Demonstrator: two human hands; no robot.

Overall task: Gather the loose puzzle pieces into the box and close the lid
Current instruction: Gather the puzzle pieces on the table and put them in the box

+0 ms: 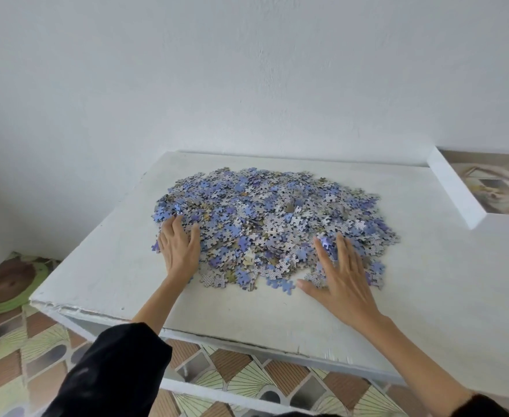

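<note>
From the head view, your two hands lie flat on a white bench (102, 266), one at each near corner of the heap of puzzle pieces (271, 218). Your left hand (179, 251) rests with straight fingers against the heap's left edge, its fingertips among the blue pieces, holding nothing. Your right hand (342, 284) is spread wide over the heap's near right part, with the fingers on top of the pieces and the thumb stretched out on the bare bench. A single blue piece (287, 285) lies just beside that thumb.

The pieces spread between and beyond your hands in one broad, low mound, blue faces mixed with grey patterned backs. Past your right hand, well apart from it and by the frame's right edge, sits a white-walled box (454, 188) with a pale printed picture showing inside. Whether it is the base or the lid cannot be told.

The bench top is painted white, scuffed, and chipped along the near edge below your wrists. A plain white wall (247, 70) rises behind the heap. Under your dark sleeve (111, 371) the floor (21, 350) shows brown, grey and green patterned tiles. To the left of your left hand, a round green and brown thing (9, 284) lies on the floor.
</note>
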